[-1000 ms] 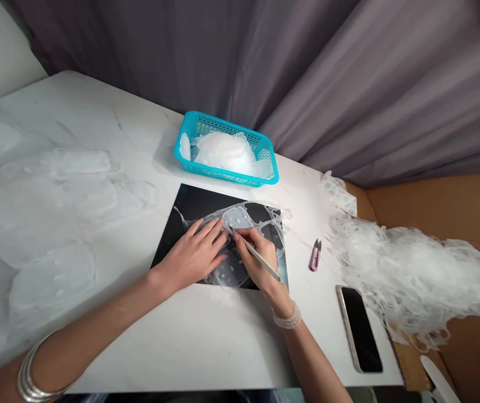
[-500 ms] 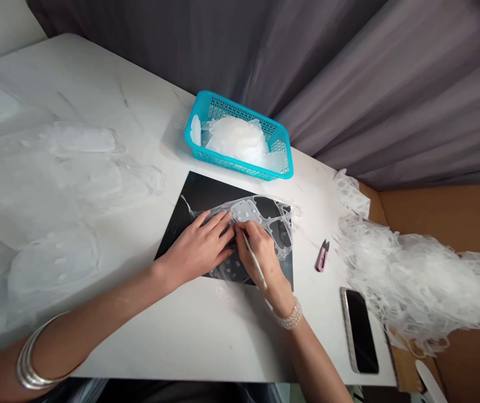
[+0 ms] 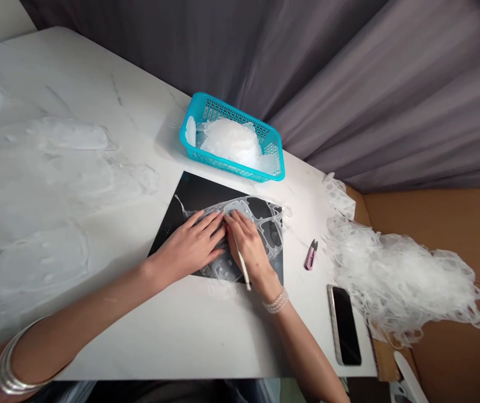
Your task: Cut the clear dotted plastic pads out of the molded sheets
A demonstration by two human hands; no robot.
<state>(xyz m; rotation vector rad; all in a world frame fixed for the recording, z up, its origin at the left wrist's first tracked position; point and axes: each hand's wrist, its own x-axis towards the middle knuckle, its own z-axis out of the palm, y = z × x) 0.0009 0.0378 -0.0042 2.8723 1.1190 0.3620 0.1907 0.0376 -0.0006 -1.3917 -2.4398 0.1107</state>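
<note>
A translucent molded sheet (image 3: 225,267) with small raised bits and an openwork outline lies over a black mat (image 3: 193,193). My left hand (image 3: 189,243) rests flat on it, fingers stretched and slightly spread. Close beside, my right hand (image 3: 248,243) grips a thin white stick-like tool (image 3: 243,266) whose tail slants down toward my wrist. Its working tip is hidden under my right fingers, which press on the sheet near my left fingertips.
Behind the mat stands a blue basket (image 3: 231,165) holding white translucent pieces. Pink thread snips (image 3: 310,256) and a phone (image 3: 346,327) lie to the right, beside a heap of translucent scraps (image 3: 395,274) over a cardboard box (image 3: 437,218). More translucent sheets (image 3: 42,257) cover the left.
My right hand has moved slightly forward on the sheet, its fingers now straighter and the tool's tail steeper. My left hand stays in place. The whole view has shifted a little.
</note>
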